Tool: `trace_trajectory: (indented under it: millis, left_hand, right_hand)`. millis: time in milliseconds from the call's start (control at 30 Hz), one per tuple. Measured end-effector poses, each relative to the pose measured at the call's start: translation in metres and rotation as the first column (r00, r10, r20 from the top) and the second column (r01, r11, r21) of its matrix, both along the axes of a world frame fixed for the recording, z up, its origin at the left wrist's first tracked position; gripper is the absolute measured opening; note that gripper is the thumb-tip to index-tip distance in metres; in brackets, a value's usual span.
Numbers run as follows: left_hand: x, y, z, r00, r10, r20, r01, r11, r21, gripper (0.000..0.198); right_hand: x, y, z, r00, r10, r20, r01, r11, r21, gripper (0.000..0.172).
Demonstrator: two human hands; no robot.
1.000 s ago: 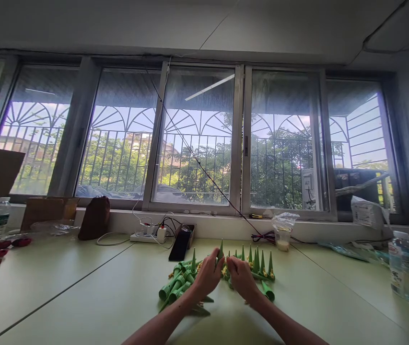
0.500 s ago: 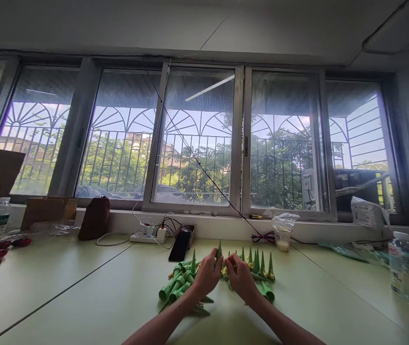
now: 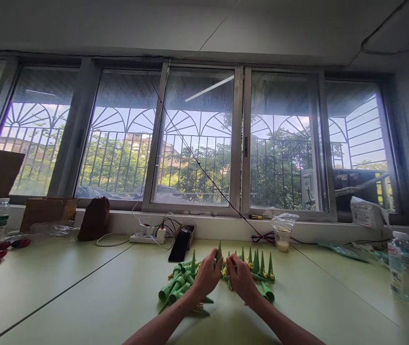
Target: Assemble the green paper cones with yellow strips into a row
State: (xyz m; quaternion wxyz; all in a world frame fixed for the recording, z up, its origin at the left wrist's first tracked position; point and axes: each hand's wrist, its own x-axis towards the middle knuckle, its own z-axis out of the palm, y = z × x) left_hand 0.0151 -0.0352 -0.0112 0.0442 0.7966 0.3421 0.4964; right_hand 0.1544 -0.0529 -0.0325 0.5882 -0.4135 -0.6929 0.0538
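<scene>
My left hand (image 3: 208,274) is closed around a green pointed cone (image 3: 219,248), which stands tip up between the fingers. Close beside it, my right hand (image 3: 240,275) has its fingers pinched together; whatever they hold is too small to make out. Small yellow pieces (image 3: 223,271) show between the two hands. To the left lies a heap of hollow green cones (image 3: 175,286), some with their round open ends facing me. Behind my right hand several green cones (image 3: 262,264) stand upright with yellow bits at their bases. One more green cone (image 3: 268,292) lies by my right wrist.
A black phone (image 3: 179,246) and a white power strip (image 3: 148,238) are at the back of the table. Behind the cones stands a plastic-covered cup (image 3: 282,235). Water bottles (image 3: 404,270) are at both sides, and a dark red pouch (image 3: 95,219) leans near the sill.
My right hand has shifted very slightly to the right, its fingertips drawn a little away from the left hand. My left hand keeps its hold on the green cone.
</scene>
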Motion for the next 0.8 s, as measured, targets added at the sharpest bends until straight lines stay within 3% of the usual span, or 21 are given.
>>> trace_trajectory:
  millis: [267, 800]
  left_hand:
    - [-0.0008, 0.0026, -0.0007, 1.0, -0.03, 0.003, 0.03, 1.0, 0.005, 0.015]
    - [-0.0007, -0.0044, 0.0018, 1.0, -0.015, -0.02, 0.015, 1.0, -0.002, 0.016]
  right_hand:
    - [0.0012, -0.0016, 0.0003, 0.999, 0.033, 0.042, -0.033, 0.999, 0.0, 0.026]
    - [0.0024, 0.0003, -0.0013, 0.999, 0.033, 0.036, -0.034, 0.999, 0.022, 0.029]
